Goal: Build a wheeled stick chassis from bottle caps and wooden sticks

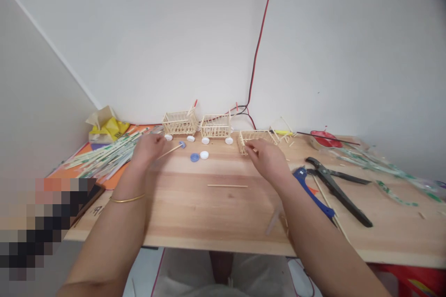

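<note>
My left hand (148, 147) is closed on a thin wooden stick (170, 151) that has a blue cap at its far tip, held just above the wooden table (209, 213). My right hand (266, 158) reaches to a small stick-built basket (254, 138) and its fingers touch the basket's front side. Two finished stick carts (180, 123) (216, 126) on white cap wheels stand at the back by the wall. A blue cap (194, 157) and a white cap (204, 154) lie between my hands. A loose stick (227, 186) lies nearer to me.
A heap of wrapped sticks (104, 158) lies at the left on an orange mat. A blue glue gun (311, 192) and black cutters (336, 188) lie right of my right arm. A red dish (324, 139), plastic wrappers (383, 169) and red-black wires (256, 65) are at the back.
</note>
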{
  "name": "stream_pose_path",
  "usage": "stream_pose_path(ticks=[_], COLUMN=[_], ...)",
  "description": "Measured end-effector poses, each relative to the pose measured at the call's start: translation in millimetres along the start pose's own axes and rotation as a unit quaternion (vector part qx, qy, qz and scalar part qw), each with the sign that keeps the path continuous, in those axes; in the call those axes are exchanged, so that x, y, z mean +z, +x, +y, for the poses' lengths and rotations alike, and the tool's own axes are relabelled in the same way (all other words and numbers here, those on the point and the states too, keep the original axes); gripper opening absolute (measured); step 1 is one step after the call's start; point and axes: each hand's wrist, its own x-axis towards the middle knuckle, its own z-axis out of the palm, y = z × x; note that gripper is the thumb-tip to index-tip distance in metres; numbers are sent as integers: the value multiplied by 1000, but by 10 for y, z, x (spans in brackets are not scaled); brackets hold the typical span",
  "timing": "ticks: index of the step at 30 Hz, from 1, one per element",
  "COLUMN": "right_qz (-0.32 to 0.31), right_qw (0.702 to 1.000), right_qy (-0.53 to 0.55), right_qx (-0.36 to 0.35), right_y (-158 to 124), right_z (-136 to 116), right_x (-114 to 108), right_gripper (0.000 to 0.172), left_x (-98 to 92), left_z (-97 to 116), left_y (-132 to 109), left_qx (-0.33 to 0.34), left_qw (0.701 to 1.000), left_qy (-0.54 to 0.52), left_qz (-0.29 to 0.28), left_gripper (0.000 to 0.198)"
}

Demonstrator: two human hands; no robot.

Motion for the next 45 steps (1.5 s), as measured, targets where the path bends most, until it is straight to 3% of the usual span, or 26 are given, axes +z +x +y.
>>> stream_pose_path(ticks=[2, 5, 7, 9, 12, 15, 18, 23, 29, 38, 41, 45], right_qz=[-8, -25, -46, -88, -184, -253, -289, -276, -287, -277, -248, -247], right_qw=[1000, 999, 997, 993, 976, 957, 945, 949, 943, 950, 949, 904], right_qy=[11, 26, 36, 52, 78, 73, 42, 46, 72, 57, 160, 331], right_qx=[-16, -35, -41, -53, -90, -121, -146, -146, -148, -135, -115, -108], right_y=[-9, -27, -44, -65, -100, -132, -153, -149, -158, -172, -146, -124], right_z=[-46, -122, -169, -201, -224, -251, -296, -306, -269, -286, -279, -302], right_x=[7, 10, 15, 24, 49, 93, 133, 127, 137, 208, 157, 76], right_gripper=[23, 22, 21, 19, 12, 15, 10, 16, 10, 14, 12, 17], left_x=[-78, -162, -176, -148, -17, 203, 429, 577, 522, 518, 526, 546], left_z=[56, 106, 128, 167, 283, 427, 495, 395, 427, 500, 495, 489], left_y=[-15, -43, -69, -103, -160, -205, -215, -175, -254, -311, -305, -273], left_qx=[-10, -26, -32, -27, 20, 160, 287, 295, 223, 200, 193, 205], left_qw=[995, 963, 948, 946, 958, 974, 958, 952, 964, 970, 972, 976], left_qy=[12, -9, -23, -32, -45, -20, -1, 43, 89, 93, 91, 51], left_qz=[96, 270, 317, 322, 284, 156, 25, -65, -114, -101, -98, -55], left_gripper=[24, 31, 36, 41, 46, 38, 28, 23, 26, 22, 21, 20])
